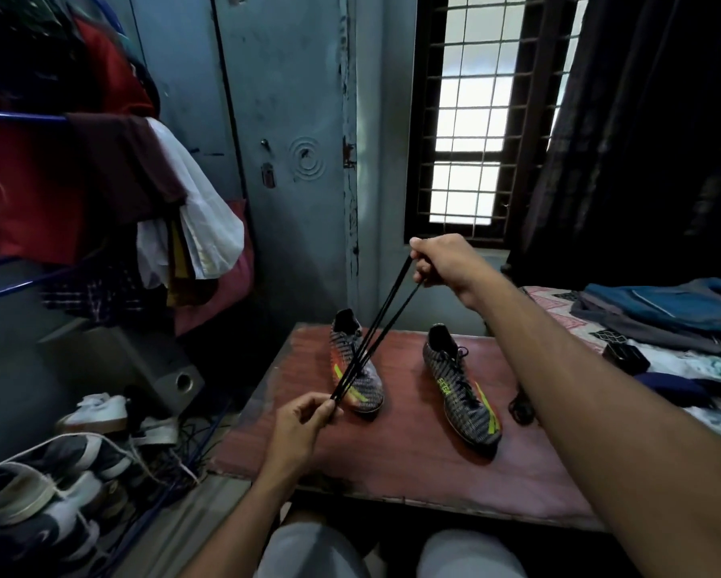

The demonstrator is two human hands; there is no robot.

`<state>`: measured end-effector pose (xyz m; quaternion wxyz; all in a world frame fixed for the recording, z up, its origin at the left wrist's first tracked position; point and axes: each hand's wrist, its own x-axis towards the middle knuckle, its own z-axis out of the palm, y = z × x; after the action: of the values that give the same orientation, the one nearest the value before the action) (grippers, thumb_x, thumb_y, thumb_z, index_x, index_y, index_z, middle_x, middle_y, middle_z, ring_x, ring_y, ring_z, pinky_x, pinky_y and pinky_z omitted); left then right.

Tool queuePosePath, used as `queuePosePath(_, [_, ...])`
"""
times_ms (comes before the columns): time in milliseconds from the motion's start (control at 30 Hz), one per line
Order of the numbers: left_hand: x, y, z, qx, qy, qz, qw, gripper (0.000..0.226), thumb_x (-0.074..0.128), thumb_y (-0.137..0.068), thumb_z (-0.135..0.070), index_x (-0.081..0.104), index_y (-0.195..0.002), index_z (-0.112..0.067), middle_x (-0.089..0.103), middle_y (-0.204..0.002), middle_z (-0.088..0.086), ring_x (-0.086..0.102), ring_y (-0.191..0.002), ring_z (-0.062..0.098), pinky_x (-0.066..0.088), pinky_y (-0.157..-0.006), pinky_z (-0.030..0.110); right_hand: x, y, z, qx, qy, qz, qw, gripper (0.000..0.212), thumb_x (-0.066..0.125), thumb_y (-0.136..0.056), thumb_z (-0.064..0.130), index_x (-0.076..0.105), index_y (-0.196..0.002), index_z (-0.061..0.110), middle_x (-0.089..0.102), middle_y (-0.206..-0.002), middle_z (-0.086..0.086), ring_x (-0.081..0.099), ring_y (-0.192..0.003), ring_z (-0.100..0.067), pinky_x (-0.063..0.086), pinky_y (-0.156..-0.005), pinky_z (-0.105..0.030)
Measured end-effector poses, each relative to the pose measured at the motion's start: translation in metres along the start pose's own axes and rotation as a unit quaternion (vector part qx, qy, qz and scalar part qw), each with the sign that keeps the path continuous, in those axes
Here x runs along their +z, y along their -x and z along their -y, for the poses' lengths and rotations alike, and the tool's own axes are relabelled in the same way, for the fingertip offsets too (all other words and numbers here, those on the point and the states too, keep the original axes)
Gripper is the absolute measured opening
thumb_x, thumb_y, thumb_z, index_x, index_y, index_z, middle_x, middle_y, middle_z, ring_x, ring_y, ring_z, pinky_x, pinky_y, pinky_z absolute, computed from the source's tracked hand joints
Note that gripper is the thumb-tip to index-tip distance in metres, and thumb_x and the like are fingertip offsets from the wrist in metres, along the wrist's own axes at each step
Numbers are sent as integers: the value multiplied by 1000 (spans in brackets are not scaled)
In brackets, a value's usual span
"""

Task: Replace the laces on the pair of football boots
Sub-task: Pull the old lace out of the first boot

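Two grey patterned football boots with orange and yellow-green stripes stand on a reddish table (392, 460). The left boot (356, 362) shows no lace; the right boot (460, 390) is laced in black. A black lace (377, 329), folded into several strands, is stretched taut in the air above the left boot. My left hand (300, 423) pinches its lower end near the boot's toe. My right hand (444, 262) grips its upper end, raised toward the window. Another bundle of black lace (521, 406) lies on the table, partly hidden behind my right forearm.
A clothes rack (79, 181) hangs at the left, with several shoes (58, 473) and a speaker (175, 377) on the floor below. A bed with clothes (650, 319) borders the table's right side. A barred window (488, 110) and a metal cupboard are behind.
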<state>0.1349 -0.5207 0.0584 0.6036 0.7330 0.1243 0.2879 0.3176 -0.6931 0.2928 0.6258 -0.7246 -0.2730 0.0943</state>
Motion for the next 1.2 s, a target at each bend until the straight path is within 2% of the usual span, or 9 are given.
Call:
queuePosePath(100, [-15, 2, 5, 43, -98, 1, 994, 21, 69, -95, -2, 75, -81, -16, 76, -76, -3, 67, -72, 5, 50, -73, 19, -10, -3, -24, 19, 97, 1, 995, 30, 53, -107, 28, 65, -85, 13, 65, -61, 2, 64, -64, -17, 44, -58, -28])
queuePosePath(200, [-21, 4, 19, 89, -282, -5, 955, 16, 79, -90, -18, 77, -80, -31, 73, -81, -7, 67, -79, 8, 40, -78, 7, -18, -3, -56, 52, 135, -4, 990, 31, 54, -107, 25, 68, -85, 9, 73, -68, -2, 62, -59, -14, 43, -51, -25])
queuePosePath(300, [-24, 8, 36, 109, -379, -2, 919, 8, 83, -86, -26, 82, -93, -30, 58, -81, -6, 58, -81, 16, 40, -79, 25, -26, 5, -93, 101, 134, 3, 986, 29, 56, -106, 18, 68, -84, 4, 73, -68, -4, 58, -53, -14, 46, -41, -22])
queuePosePath(367, [-29, 12, 47, 128, -413, 27, 901, 6, 80, -88, -27, 82, -95, -28, 63, -78, -6, 58, -83, 20, 38, -74, 30, -32, 16, -118, 129, 125, 1, 984, 26, 56, -105, 13, 67, -83, 3, 72, -73, -9, 58, -49, -14, 48, -39, -22])
queuePosePath(533, [-33, 13, 56, 169, -430, 46, 886, 14, 72, -83, -31, 82, -85, -22, 74, -78, -5, 67, -70, 21, 46, -62, 26, -49, 30, -168, 170, 122, 4, 978, 16, 57, -103, 3, 63, -89, 3, 69, -74, -12, 60, -43, -10, 52, -39, -24])
queuePosePath(733, [-29, 12, 52, 107, -429, 61, 895, 8, 78, -91, -25, 83, -95, -20, 73, -91, 1, 69, -85, 25, 54, -75, 36, -68, 36, -190, 177, 164, 5, 970, 8, 64, -97, -4, 67, -90, 1, 68, -77, -17, 61, -44, -12, 54, -39, -27])
queuePosePath(900, [-31, -2, 45, 36, -439, 62, 895, 10, 73, -95, -20, 82, -97, -16, 78, -95, 3, 71, -94, 24, 48, -77, 31, -76, 48, -196, 169, 180, 22, 969, 7, 68, -92, -9, 70, -93, -3, 68, -75, -17, 65, -47, -12, 57, -45, -26])
queuePosePath(1033, [-31, -3, 37, 51, -473, 61, 878, 11, 76, -92, -21, 82, -100, -19, 80, -98, 1, 72, -95, 22, 49, -78, 29, -74, 54, -200, 154, 168, 13, 974, 14, 67, -90, -14, 69, -86, 0, 69, -78, -19, 66, -48, -14, 61, -50, -29])
queuePosePath(1200, [-42, 3, 38, 57, -410, 60, 908, 8, 83, -85, -14, 80, -90, -18, 76, -83, -7, 68, -79, 10, 40, -69, 4, -73, 59, -204, 146, 154, -1, 977, 8, 66, -90, -14, 69, -94, -8, 69, -75, -21, 67, -47, -13, 61, -52, -26])
